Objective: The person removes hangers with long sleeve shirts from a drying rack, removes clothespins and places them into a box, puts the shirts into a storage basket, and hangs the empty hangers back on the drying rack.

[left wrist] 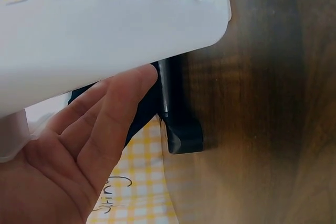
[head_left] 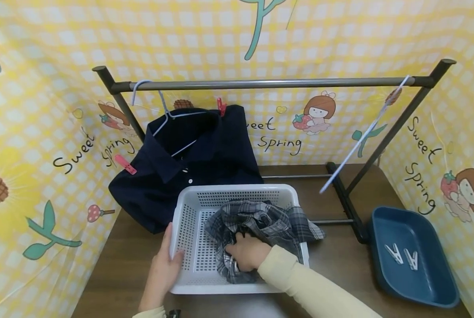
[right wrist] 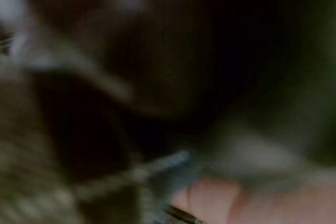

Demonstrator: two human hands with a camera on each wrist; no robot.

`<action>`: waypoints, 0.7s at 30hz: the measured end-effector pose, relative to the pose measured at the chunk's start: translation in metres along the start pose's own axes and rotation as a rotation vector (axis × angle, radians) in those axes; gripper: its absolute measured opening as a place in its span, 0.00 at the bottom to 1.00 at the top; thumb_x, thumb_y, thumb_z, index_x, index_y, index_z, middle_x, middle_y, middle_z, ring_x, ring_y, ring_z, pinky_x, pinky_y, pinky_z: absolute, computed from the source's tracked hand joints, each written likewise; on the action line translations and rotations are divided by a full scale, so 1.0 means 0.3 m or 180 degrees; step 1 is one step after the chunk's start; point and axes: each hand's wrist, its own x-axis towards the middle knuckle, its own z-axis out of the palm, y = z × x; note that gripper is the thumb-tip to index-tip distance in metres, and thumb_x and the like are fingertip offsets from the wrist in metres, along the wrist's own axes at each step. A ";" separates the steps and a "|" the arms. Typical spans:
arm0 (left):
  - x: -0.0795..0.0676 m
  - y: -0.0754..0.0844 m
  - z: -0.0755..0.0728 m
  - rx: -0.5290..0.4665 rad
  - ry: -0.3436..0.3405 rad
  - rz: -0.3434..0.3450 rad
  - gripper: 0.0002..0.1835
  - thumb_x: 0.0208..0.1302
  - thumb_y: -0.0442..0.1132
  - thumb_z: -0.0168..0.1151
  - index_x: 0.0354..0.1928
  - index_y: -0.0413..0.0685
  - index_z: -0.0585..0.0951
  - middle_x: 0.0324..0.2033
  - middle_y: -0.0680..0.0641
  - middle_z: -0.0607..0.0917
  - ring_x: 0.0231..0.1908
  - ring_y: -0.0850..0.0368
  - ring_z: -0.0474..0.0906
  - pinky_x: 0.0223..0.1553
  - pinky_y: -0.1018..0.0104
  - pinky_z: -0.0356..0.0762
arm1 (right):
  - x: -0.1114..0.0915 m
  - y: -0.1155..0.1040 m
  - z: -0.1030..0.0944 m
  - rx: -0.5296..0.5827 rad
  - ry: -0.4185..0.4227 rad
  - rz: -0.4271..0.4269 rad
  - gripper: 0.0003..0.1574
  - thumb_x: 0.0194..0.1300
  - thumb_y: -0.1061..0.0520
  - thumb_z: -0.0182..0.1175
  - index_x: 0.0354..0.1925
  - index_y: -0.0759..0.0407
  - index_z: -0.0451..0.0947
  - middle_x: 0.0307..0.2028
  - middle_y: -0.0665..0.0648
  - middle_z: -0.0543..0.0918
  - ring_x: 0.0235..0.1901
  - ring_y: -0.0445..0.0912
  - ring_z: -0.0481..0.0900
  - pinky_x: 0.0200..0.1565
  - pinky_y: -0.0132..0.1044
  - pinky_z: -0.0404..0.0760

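A white plastic basket (head_left: 205,288) with perforated walls stands in front of me, holding a crumpled grey plaid shirt (head_left: 276,225). Part of the shirt hangs over the basket's right rim. My left hand (head_left: 166,269) grips the basket's left side, thumb over the rim and fingers along the outer wall; the left wrist view shows those fingers (left wrist: 118,103) against the white wall. Down in the plaid cloth, my right hand (head_left: 248,252) grips a bunch of it, with the fingertips partly hidden. The right wrist view is dark and blurred, showing cloth and a thumb (right wrist: 210,199).
Behind the basket, a dark shirt (head_left: 229,150) hangs on a hanger from a metal rack (head_left: 268,84), with red clothespins (head_left: 221,107) on it. Another hanger (head_left: 365,134) hangs at the rack's right end. A blue tub (head_left: 415,282) at right holds two white clothespins (head_left: 411,259).
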 end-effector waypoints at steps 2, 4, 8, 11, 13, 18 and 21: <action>0.007 -0.002 -0.004 -0.0015 -0.0019 -0.0016 0.42 0.68 0.39 0.53 0.73 0.73 0.40 0.54 0.27 0.73 0.39 0.41 0.79 0.36 0.46 0.75 | 0.007 -0.001 -0.007 -0.0010 0.0060 0.0013 0.31 0.59 0.53 0.64 0.61 0.40 0.71 0.59 0.61 0.68 0.55 0.56 0.69 0.49 0.47 0.74; 0.012 -0.005 -0.007 -0.0009 -0.0026 -0.0044 0.42 0.68 0.39 0.53 0.73 0.73 0.39 0.54 0.27 0.73 0.39 0.42 0.79 0.35 0.46 0.75 | -0.003 -0.001 -0.020 0.0126 0.0054 0.0039 0.32 0.59 0.54 0.64 0.62 0.42 0.70 0.59 0.62 0.68 0.56 0.57 0.68 0.50 0.49 0.73; 0.012 -0.009 -0.007 -0.0053 -0.0082 -0.0137 0.42 0.69 0.40 0.52 0.73 0.75 0.39 0.53 0.28 0.74 0.38 0.43 0.79 0.34 0.48 0.75 | -0.085 0.015 -0.060 0.0615 0.0085 -0.0023 0.37 0.58 0.54 0.63 0.65 0.41 0.65 0.66 0.63 0.62 0.63 0.60 0.61 0.54 0.55 0.68; 0.008 -0.009 -0.002 -0.0120 -0.0118 -0.0181 0.42 0.69 0.40 0.52 0.72 0.76 0.39 0.53 0.29 0.74 0.38 0.45 0.79 0.34 0.49 0.75 | -0.196 0.055 -0.100 0.1058 0.0335 -0.0297 0.41 0.57 0.55 0.63 0.67 0.39 0.61 0.70 0.62 0.53 0.67 0.58 0.53 0.57 0.59 0.63; 0.007 -0.007 0.001 -0.0145 -0.0114 -0.0168 0.42 0.69 0.40 0.52 0.72 0.76 0.39 0.54 0.30 0.74 0.39 0.45 0.79 0.35 0.49 0.75 | -0.274 0.099 -0.120 0.1358 0.0741 -0.0522 0.40 0.57 0.57 0.61 0.67 0.41 0.62 0.70 0.60 0.54 0.67 0.55 0.54 0.58 0.58 0.62; 0.009 0.002 0.000 -0.0140 -0.0088 -0.0109 0.42 0.69 0.39 0.52 0.72 0.76 0.39 0.54 0.30 0.74 0.40 0.44 0.79 0.36 0.48 0.75 | -0.406 0.256 -0.100 0.1862 0.2216 -0.0177 0.23 0.61 0.60 0.60 0.56 0.54 0.73 0.56 0.57 0.73 0.55 0.50 0.71 0.52 0.51 0.72; 0.006 0.006 -0.003 -0.0161 -0.0083 -0.0109 0.41 0.69 0.39 0.52 0.73 0.75 0.40 0.54 0.30 0.74 0.39 0.45 0.79 0.35 0.49 0.75 | -0.430 0.357 -0.033 0.2138 0.2304 0.0740 0.27 0.67 0.49 0.57 0.59 0.61 0.68 0.51 0.64 0.75 0.49 0.56 0.76 0.45 0.53 0.75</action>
